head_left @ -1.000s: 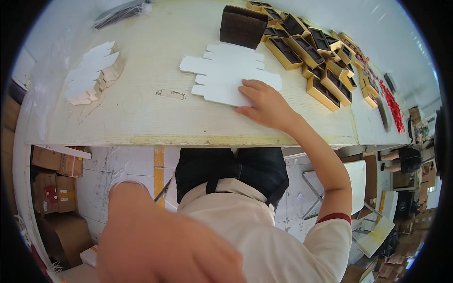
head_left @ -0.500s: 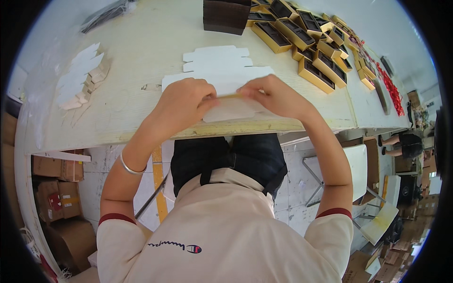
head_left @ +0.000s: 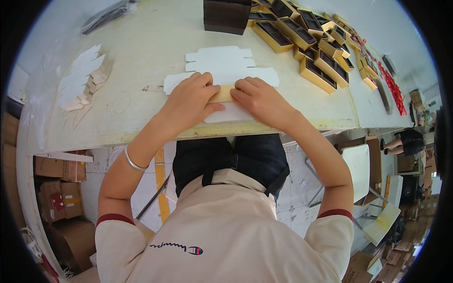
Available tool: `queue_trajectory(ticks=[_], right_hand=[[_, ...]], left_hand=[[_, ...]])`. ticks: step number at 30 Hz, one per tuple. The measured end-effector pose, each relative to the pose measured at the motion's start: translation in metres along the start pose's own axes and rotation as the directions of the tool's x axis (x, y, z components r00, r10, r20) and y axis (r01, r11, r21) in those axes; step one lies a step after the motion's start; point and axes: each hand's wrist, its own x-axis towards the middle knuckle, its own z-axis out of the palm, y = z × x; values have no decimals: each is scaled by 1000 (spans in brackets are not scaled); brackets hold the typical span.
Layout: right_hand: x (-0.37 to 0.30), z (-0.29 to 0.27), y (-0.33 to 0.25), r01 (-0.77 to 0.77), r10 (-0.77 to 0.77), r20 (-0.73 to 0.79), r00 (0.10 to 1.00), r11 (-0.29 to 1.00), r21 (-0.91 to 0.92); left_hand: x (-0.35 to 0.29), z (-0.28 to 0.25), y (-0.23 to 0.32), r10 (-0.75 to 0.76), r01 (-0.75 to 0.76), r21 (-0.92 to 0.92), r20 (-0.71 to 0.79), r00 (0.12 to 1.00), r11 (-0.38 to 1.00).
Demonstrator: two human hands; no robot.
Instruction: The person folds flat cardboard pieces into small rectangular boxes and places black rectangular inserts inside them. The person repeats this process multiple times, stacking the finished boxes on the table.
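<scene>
A die-cut box blank (head_left: 219, 59) of white card lies flat on the table in front of me, its tabbed end pointing away. Across its near part runs a folded-up strip (head_left: 221, 94) showing a gold face. At the strip's left end my left hand (head_left: 191, 99) grips it with curled fingers, the thumb lying over the white card. My right hand (head_left: 258, 100) holds the right end, fingers bent over the fold. Both hands cover the blank's middle sides, so part of the crease is hidden.
Several gold boxes with dark inserts (head_left: 295, 33) are heaped at the far right. A dark brown block-like box (head_left: 226, 16) stands at the back. More white blanks (head_left: 82, 80) are stacked on the left. Red shredded filler (head_left: 394, 89) lies far right. The table edge (head_left: 264, 126) is close to me.
The gold strip has turned into view between my hands, and my fingers now press on it. The right hand has shifted slightly left and nearer. The blank has moved slightly right.
</scene>
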Motion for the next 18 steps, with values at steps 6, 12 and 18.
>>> queue_trajectory(ticks=[6, 12, 18], right_hand=[[10, 7, 10, 82, -83, -59, 995, 996, -22], [15, 9, 12, 128, -129, 1, 992, 984, -126], [21, 12, 16, 247, -256, -6, 967, 936, -251]], left_hand=[[6, 3, -11, 220, -227, 239, 56, 974, 944], [11, -8, -11, 136, -151, 96, 147, 980, 984], [11, -1, -23, 110, -110, 37, 3, 994, 993]])
